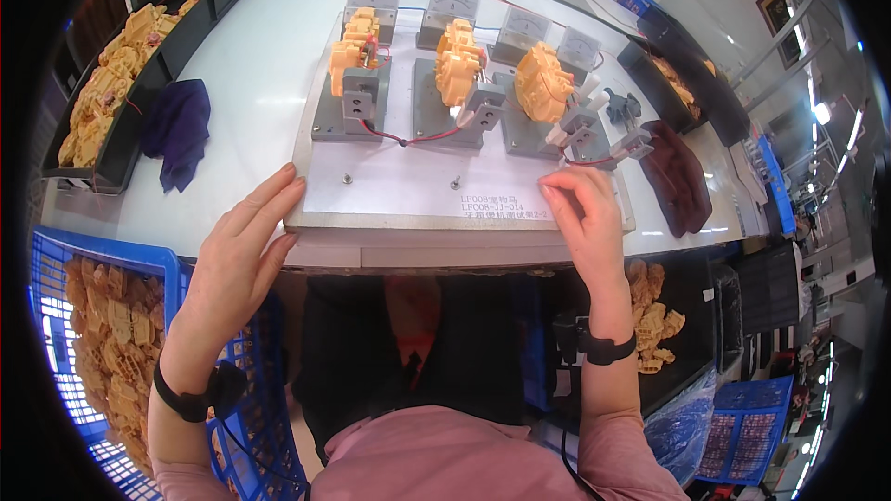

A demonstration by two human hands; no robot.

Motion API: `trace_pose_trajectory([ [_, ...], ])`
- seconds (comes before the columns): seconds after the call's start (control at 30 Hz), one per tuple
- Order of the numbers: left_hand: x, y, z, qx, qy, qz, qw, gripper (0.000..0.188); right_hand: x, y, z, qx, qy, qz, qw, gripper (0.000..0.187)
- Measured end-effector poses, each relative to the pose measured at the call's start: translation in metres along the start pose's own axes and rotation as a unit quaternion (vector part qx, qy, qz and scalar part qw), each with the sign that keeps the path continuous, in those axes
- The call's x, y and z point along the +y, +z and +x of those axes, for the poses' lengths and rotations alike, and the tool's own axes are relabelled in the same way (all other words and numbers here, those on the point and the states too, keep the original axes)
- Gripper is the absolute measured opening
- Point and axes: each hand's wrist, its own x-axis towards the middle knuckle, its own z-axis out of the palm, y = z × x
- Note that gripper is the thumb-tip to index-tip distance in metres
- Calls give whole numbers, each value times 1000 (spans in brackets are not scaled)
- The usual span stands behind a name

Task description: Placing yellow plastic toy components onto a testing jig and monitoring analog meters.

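My left hand (243,239) lies at the front left corner of the white test board (371,193), fingers stretched out and nothing in them. Over the board's front right part, my right hand (588,211) is closed, thumb and fingertips together beside the printed label; whether something small is between them I cannot make out. Three yellow plastic gearbox-like parts stand on grey fixtures: the left part (345,60), the middle part (458,65) and the right part (543,83). Another fixture (629,143) at the right has no yellow part on it. Red wires (436,137) link the fixtures.
Several analog meters (449,11) line the board's back. Yellow parts fill a black tray (176,46) at the left and a blue basket (172,264) below it. A dark blue cloth (178,130) and a brown cloth (677,181) flank the board. Another black tray (650,79) is back right.
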Motion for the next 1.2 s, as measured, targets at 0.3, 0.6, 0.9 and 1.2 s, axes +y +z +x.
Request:
trace_pose_trajectory([
  [0.3, -1, 0, 0, 2, 3, 3, 1000, 48, 2, 1, -4, 6, -6, -13, 1000, 8],
  [0.6, -3, 1, -1, 8, 8, 4, 1000, 49, -11, 3, 1, 30, -24, -33, 999, 13],
  [0.9, -3, 1, 0, 9, 14, 11, 1000, 49, -46, 40, 26, -55, -116, 5, 992, 16],
  [1.2, -4, 2, -1, 7, 14, 7, 1000, 49, -43, 48, 27, -48, -89, 41, 994, 13],
])
